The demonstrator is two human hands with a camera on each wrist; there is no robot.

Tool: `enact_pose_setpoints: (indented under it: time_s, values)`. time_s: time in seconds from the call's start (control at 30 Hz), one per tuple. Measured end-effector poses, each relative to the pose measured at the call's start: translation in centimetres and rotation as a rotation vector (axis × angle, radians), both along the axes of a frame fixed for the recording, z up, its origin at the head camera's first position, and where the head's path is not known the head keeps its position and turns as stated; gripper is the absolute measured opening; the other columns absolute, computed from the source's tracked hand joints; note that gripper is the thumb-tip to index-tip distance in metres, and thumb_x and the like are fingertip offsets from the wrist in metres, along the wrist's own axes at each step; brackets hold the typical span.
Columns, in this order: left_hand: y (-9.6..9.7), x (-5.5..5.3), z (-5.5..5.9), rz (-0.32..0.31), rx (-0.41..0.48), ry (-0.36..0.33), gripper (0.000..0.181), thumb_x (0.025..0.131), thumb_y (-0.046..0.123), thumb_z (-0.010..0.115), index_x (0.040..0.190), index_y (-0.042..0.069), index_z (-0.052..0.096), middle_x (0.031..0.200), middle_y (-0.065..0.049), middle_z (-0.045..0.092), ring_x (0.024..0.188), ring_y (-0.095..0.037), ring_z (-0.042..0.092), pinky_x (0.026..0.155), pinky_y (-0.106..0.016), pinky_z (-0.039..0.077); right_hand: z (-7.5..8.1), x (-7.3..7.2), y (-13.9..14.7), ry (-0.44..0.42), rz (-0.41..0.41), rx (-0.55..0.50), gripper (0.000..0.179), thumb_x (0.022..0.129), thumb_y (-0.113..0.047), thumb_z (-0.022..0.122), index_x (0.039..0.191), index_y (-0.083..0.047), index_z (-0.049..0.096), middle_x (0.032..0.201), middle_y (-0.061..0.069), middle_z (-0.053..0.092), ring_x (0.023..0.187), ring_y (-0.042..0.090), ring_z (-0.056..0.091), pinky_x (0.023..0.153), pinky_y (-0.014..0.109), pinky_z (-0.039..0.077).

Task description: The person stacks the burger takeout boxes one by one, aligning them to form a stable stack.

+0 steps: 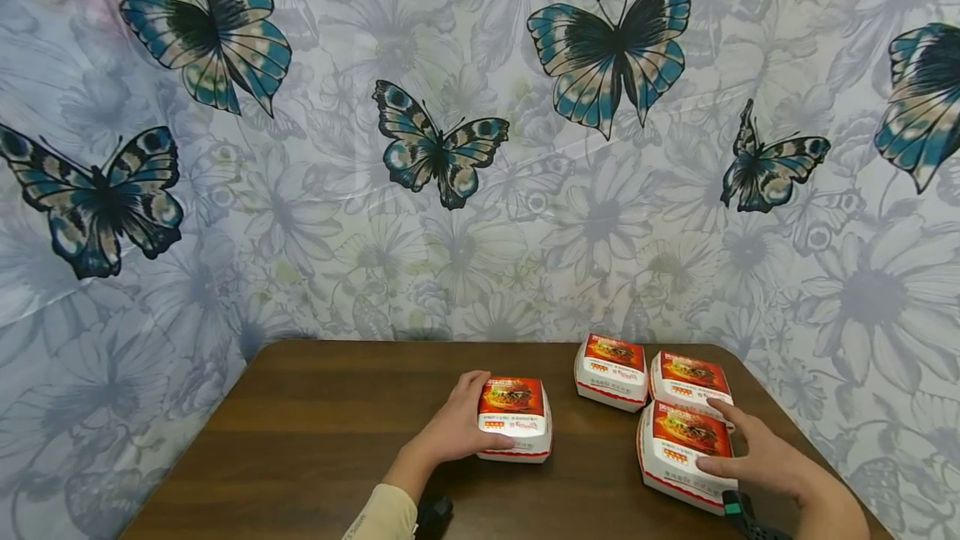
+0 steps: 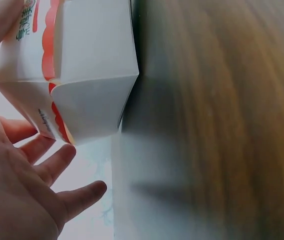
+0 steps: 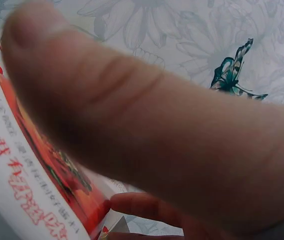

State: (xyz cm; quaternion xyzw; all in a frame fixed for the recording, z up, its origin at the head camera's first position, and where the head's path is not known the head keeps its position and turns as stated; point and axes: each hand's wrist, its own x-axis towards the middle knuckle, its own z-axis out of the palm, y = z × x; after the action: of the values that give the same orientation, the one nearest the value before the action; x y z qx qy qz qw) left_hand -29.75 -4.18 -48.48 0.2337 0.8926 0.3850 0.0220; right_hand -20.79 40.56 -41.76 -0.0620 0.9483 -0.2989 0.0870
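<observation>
Towards the middle of the table, my left hand (image 1: 457,423) grips a white and red burger box (image 1: 517,423), thumb along its near edge and fingers at the left side. Up close in the left wrist view, the box (image 2: 92,55) shows its white side panels and a red scalloped band; two or more fingers are spread. My right hand (image 1: 772,457) reaches over the front box (image 1: 686,448) of the right group. Its thumb (image 3: 132,110) lies above the printed lid, and a fingertip is by the lid's far edge. The thumb hides much of the lid there.
Behind the front box stand two more burger boxes, one at the back left (image 1: 611,369) and one at the back right (image 1: 693,377). All sit on a brown wooden table (image 1: 322,415). A cloth with butterflies (image 1: 442,144) hangs behind.
</observation>
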Motion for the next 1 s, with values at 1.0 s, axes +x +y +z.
enact_pose_setpoints:
  time_s: [1.0]
  values:
    - [-3.0,-1.4,0.8,-0.148,-0.003,-0.117,0.123,0.074,0.05,0.084,0.162,0.012,0.007,0.166,-0.014,0.014,0.154,-0.035,0.016,0.118,-0.06,0.027,-2.3,-0.3,0.7,-0.045,0.006,-0.016,0.107,0.083,-0.034,0.08,0.152,0.012,0.012,0.142,0.049,0.021,0.125,0.069,0.03,0.092,0.071,0.04]
